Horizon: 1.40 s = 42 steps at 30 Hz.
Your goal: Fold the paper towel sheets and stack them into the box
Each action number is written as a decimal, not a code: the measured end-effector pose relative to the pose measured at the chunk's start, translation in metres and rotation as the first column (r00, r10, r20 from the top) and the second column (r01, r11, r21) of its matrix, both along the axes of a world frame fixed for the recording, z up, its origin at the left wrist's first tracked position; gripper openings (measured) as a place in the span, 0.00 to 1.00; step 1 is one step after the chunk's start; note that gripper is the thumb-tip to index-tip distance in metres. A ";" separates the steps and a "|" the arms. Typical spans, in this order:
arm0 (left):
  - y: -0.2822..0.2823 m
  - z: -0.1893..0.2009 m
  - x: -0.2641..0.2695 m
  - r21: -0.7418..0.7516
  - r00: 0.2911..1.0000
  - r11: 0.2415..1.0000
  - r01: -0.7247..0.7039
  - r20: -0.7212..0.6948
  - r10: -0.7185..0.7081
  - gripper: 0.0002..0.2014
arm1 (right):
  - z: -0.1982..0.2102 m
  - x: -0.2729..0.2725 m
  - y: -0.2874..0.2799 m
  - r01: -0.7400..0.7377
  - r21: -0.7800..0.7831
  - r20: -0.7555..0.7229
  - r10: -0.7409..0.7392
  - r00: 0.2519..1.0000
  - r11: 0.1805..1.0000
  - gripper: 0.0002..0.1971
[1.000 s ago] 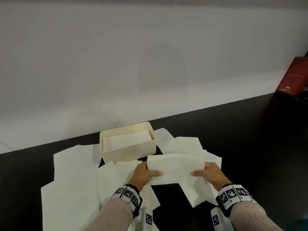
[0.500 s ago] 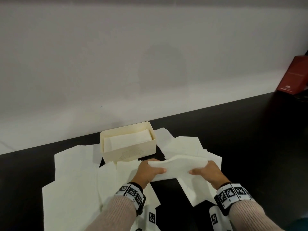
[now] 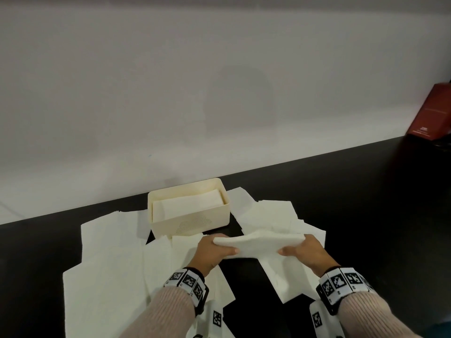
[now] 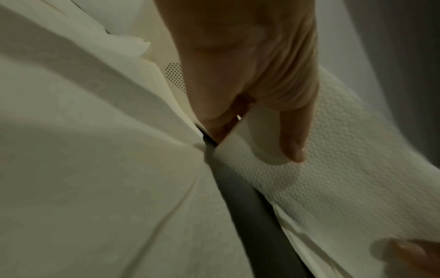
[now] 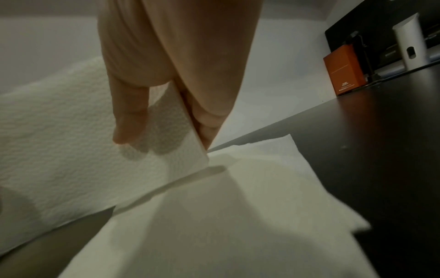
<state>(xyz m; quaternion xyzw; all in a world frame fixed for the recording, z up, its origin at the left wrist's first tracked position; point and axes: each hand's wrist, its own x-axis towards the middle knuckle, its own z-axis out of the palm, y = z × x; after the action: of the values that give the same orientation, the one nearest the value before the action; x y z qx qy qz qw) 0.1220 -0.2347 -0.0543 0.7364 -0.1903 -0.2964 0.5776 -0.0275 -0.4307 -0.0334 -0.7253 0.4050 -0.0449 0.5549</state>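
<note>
Folded sheet (image 3: pixel 260 243) tilted flatter, nearer box (image 3: pixel 189 209) | left hand (image 3: pixel 211 252), right hand (image 3: pixel 306 253): each grip pinches one end, frame centre

Loose sheets (image 3: pixel 117 252) ring box (image 3: pixel 190 222) left, front, right; bare table (image 3: pixel 366 215) open far right.

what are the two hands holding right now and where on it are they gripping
One folded paper towel sheet: the left hand pinches its left end, the right hand its right end, in front of the box.
</note>
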 end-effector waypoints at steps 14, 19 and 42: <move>0.009 0.041 0.018 -0.033 0.989 0.989 -0.145 -0.012 0.145 0.16 | 0.037 0.031 0.006 -0.042 -0.059 0.159 0.051 0.986 0.997 0.12; 0.027 0.083 0.058 -0.007 0.922 0.958 -0.285 0.270 0.277 0.17 | 0.075 0.088 0.021 -0.057 -0.151 0.238 0.092 0.967 0.987 0.15; 0.062 0.061 0.139 0.725 0.551 0.344 -0.597 0.682 -0.481 0.14 | 0.053 0.222 0.077 -0.630 -0.538 -0.447 0.445 0.776 0.560 0.16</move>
<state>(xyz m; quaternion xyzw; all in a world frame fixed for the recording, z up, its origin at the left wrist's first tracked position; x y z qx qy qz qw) 0.2614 -0.1728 0.0067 0.9716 -0.1987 0.0652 -0.1104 0.1940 -0.3536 0.0196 -0.9604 0.1875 0.0832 0.1888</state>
